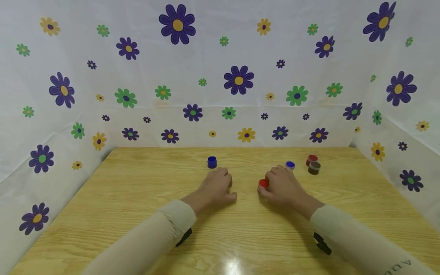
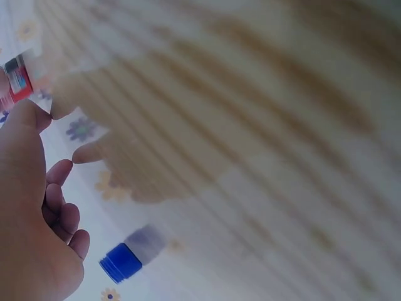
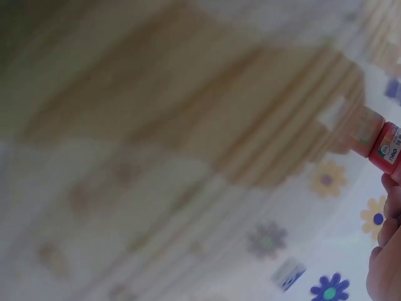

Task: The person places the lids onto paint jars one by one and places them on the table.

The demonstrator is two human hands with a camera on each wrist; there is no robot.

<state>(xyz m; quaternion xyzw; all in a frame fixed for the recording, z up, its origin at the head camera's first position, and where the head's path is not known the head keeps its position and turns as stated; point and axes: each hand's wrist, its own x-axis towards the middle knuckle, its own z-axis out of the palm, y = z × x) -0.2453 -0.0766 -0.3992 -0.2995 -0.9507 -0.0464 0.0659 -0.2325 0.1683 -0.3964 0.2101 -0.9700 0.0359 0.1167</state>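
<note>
My right hand (image 1: pixel 283 186) grips a small red paint jar (image 1: pixel 263 183) on the wooden table, thumb and fingers at its side. A label shows on that red jar (image 3: pixel 386 147) in the right wrist view. To the left, my left hand (image 1: pixel 215 187) is low over the table with its fingers loosely bent and nothing in them. Just beyond its fingers stands a blue paint jar (image 1: pixel 212 162), apart from the hand; the left wrist view shows the blue jar (image 2: pixel 121 263) too. A blue lid (image 1: pixel 290 165) lies behind my right hand.
Farther right, a dark jar (image 1: pixel 314 168) stands in front of another red jar (image 1: pixel 312 160). A white cloth with printed flowers (image 1: pixel 238 80) walls the table (image 1: pixel 137 183) at the back and both sides.
</note>
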